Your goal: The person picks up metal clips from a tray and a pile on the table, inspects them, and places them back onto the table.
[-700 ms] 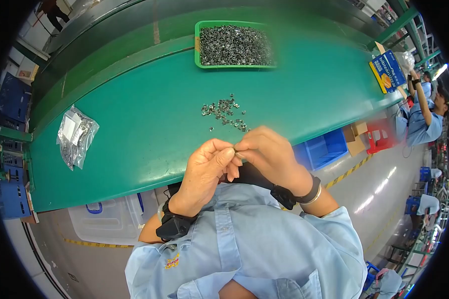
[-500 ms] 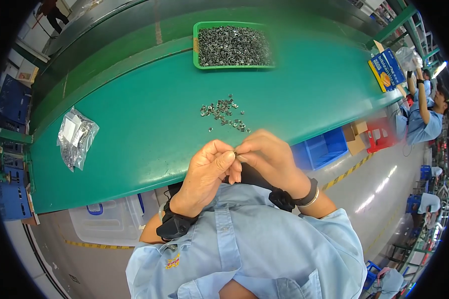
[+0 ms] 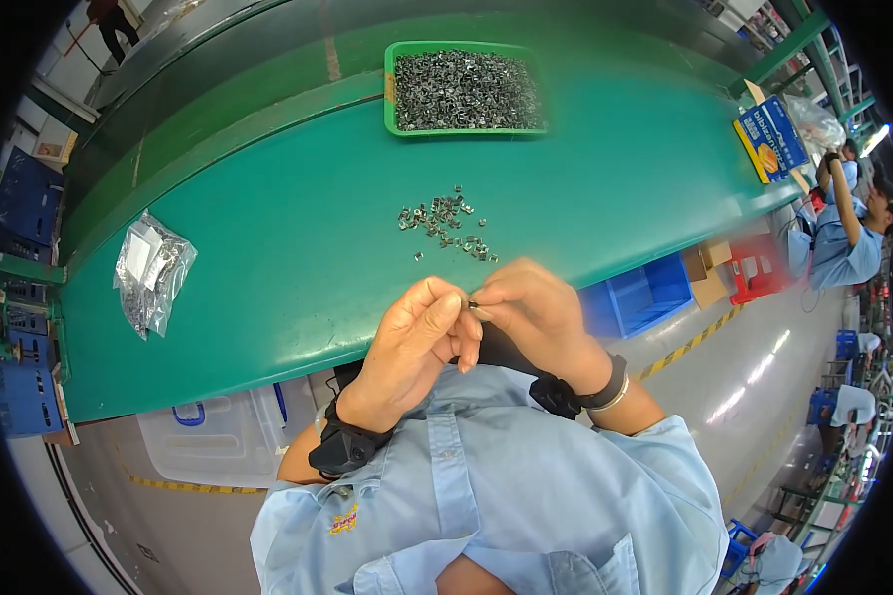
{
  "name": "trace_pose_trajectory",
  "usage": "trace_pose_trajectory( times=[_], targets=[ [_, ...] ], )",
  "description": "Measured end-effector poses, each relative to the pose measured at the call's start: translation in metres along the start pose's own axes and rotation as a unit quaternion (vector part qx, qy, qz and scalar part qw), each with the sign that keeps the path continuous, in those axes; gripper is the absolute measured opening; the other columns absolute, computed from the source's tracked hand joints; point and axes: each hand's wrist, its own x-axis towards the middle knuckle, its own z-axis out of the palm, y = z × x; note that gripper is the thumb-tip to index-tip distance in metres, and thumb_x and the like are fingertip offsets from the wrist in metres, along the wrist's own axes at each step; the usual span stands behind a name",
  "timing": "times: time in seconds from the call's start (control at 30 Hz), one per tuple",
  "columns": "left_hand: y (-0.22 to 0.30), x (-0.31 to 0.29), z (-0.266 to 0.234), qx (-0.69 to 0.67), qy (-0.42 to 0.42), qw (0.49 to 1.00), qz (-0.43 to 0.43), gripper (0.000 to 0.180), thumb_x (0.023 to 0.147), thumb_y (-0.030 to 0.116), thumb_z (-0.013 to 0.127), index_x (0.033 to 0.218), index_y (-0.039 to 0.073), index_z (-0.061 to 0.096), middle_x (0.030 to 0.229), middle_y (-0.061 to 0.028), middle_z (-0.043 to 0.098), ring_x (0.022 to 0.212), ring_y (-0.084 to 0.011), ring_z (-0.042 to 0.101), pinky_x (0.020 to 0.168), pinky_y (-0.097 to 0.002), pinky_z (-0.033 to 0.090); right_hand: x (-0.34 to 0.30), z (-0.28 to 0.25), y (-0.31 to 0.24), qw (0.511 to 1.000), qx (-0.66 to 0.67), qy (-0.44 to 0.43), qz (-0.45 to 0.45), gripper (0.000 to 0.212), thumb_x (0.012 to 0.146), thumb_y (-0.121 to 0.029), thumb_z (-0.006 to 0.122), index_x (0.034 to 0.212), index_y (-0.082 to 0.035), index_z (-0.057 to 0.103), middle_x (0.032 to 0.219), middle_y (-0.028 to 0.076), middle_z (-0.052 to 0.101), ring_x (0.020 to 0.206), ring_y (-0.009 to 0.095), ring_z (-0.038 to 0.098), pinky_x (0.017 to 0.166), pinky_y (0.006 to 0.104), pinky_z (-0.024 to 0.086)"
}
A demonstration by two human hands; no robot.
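Over the front edge of the bench, my left hand (image 3: 409,342) and my right hand (image 3: 544,315) meet fingertip to fingertip. Both are closed in a pinch on one small dark metal part (image 3: 473,304), mostly covered by the fingers. Its exact kind is too small to tell. Just beyond my hands lies a loose scatter of small shiny metal clips (image 3: 439,216) on the green bench top. Farther back stands a green tray (image 3: 391,94) heaped with many similar pieces.
A clear plastic bag (image 3: 154,276) with metal parts and a white paper lies at the bench's left. At the far right stands a blue and yellow box (image 3: 770,137). Below are a blue bin (image 3: 645,296) and a clear lidded box (image 3: 203,441). Co-workers (image 3: 843,238) are to the right.
My fingertips have drawn slightly apart, and a bit more of the dark part shows between them. The scattered clips and the tray have stayed put.
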Motion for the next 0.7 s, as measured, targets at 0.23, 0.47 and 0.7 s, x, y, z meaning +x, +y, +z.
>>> trace_pose_trajectory(
  times=[0.23, 0.47, 0.7],
  targets=[
    [-0.006, 0.003, -0.009, -0.08, -0.04, 0.996, -0.023, 0.014, 0.096, 0.022, 0.05, 0.092, 0.009, 0.048, 0.069, -0.0063, 0.057, 0.056, -0.0173, 0.054, 0.05, -0.0318, 0.043, 0.0, 0.003, 0.0, 1.0, 0.022, -0.002, 0.015, 0.018, 0.076, 0.001, 0.068, 0.091, -0.006, 0.06, 0.083, 0.007, 0.062, 0.075, 0.02, 0.06, 0.063, 0.0289, 0.048],
    [0.006, 0.006, -0.009, 0.028, -0.018, 0.999, -0.037, 0.018, 0.094, 0.023, 0.053, 0.088, 0.007, 0.046, 0.067, -0.0055, 0.057, 0.055, -0.0183, 0.055, 0.05, -0.0313, 0.044, -0.001, 0.007, 0.005, 1.0, 0.003, 0.002, 0.03, 0.015, 0.077, -0.001, 0.069, 0.088, -0.006, 0.06, 0.082, 0.006, 0.063, 0.072, 0.019, 0.06, 0.062, 0.0287, 0.048],
    [0.008, 0.004, -0.006, -0.014, -0.027, 0.999, -0.037, 0.02, 0.095, 0.026, 0.051, 0.089, 0.007, 0.046, 0.066, -0.0059, 0.056, 0.055, -0.0173, 0.055, 0.05, -0.0298, 0.044, 0.001, 0.007, 0.005, 0.999, 0.034, 0.0, 0.027, 0.014, 0.077, -0.001, 0.069, 0.087, -0.006, 0.06, 0.082, 0.006, 0.063, 0.072, 0.019, 0.06, 0.061, 0.0285, 0.047]
  ],
)
